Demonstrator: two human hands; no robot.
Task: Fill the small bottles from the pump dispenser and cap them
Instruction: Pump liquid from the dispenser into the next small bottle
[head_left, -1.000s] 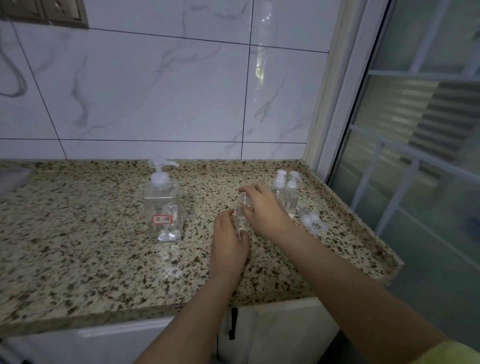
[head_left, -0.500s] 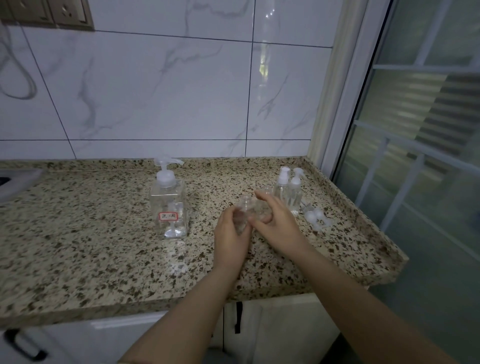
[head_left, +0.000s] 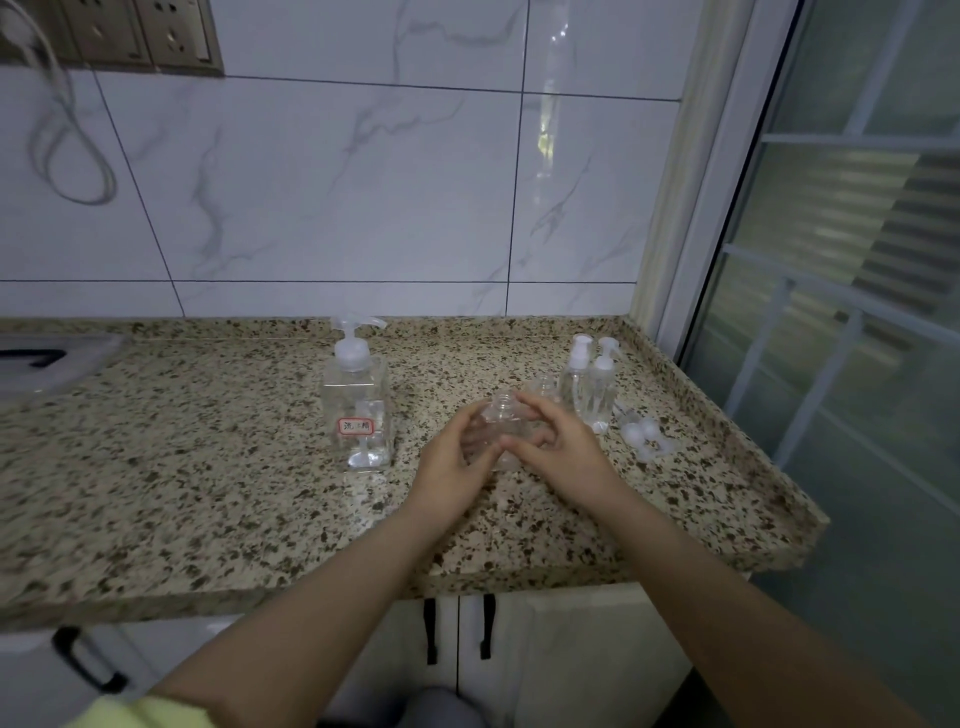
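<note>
I hold one small clear bottle upright between both hands, above the speckled granite counter near its middle. My left hand curls its fingers around the left side of the bottle body; my right hand grips the right side, with the index finger reaching over near the open, uncapped neck. I cannot tell whether the bottle base touches the counter, because the hands hide it. The pump dispenser, a square clear container with a white pump head and a red-bordered label, stands upright to the left of the held bottle, apart from my left hand. Behind my right hand a second uncapped small bottle stands on the counter. Just beside it to the right, two capped bottles with white pump tops stand upright, touching or nearly touching each other. To the right of these, loose white caps lie in a cluster near the raised counter edge. A white marble-pattern tiled wall backs the counter, with a socket panel at upper left. Cabinet doors with black handles sit below the counter.
</note>
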